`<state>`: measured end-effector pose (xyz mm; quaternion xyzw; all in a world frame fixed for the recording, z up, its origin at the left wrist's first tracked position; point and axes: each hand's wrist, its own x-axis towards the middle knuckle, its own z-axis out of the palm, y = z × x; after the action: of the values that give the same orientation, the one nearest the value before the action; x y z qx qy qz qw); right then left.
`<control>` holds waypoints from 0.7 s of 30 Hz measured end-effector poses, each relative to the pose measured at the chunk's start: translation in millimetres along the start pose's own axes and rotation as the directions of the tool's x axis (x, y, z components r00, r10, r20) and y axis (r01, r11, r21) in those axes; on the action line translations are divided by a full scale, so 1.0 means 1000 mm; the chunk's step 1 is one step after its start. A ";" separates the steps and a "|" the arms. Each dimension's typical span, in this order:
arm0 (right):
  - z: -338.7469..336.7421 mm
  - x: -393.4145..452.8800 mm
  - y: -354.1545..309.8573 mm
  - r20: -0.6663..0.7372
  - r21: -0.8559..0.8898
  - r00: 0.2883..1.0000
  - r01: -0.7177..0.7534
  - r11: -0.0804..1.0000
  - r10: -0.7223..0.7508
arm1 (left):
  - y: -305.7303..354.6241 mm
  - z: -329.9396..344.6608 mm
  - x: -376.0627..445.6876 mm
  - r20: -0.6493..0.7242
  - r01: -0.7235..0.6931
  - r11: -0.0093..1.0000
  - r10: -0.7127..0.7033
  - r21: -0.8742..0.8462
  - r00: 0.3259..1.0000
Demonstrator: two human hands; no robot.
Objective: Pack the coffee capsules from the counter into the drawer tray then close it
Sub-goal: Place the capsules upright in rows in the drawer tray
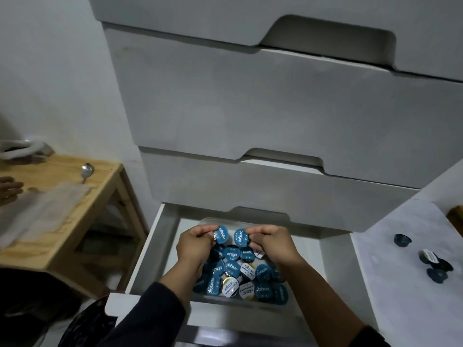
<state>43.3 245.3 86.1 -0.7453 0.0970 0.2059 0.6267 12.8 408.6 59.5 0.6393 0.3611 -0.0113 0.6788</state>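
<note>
Capsules (436, 262) left on counter (400, 284) — spoon (86, 172) on table (62, 221).

At three o'clock, the white counter (400, 271) carries four loose capsules (436, 265). At nine o'clock, a wooden table (62, 221) holds a spoon (87, 171) and cloth (42, 211).

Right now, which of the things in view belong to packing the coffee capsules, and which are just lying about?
Part of the job:
left hand and right hand, each holding a blue capsule
capsules in the tray
open drawer
loose capsules on the counter

Just lying about:
spoon
wooden table
paper sheets
closed drawers above
</note>
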 end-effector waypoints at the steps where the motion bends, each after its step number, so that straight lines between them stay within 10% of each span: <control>1: 0.002 0.007 0.002 -0.005 0.011 1.000 -0.016 1.000 0.016 | -0.001 0.002 0.003 -0.030 0.032 0.999 -0.033 -0.032 0.999; 21: 0.023 0.065 0.030 -0.098 -0.215 0.993 -0.085 0.973 0.065 | 0.014 0.019 0.042 -0.058 -0.031 0.831 0.076 0.555 0.995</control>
<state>84.9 268.8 28.6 -0.8140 0.1301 0.2051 0.5276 59.4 412.8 49.0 0.8181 0.3503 -0.0714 0.4505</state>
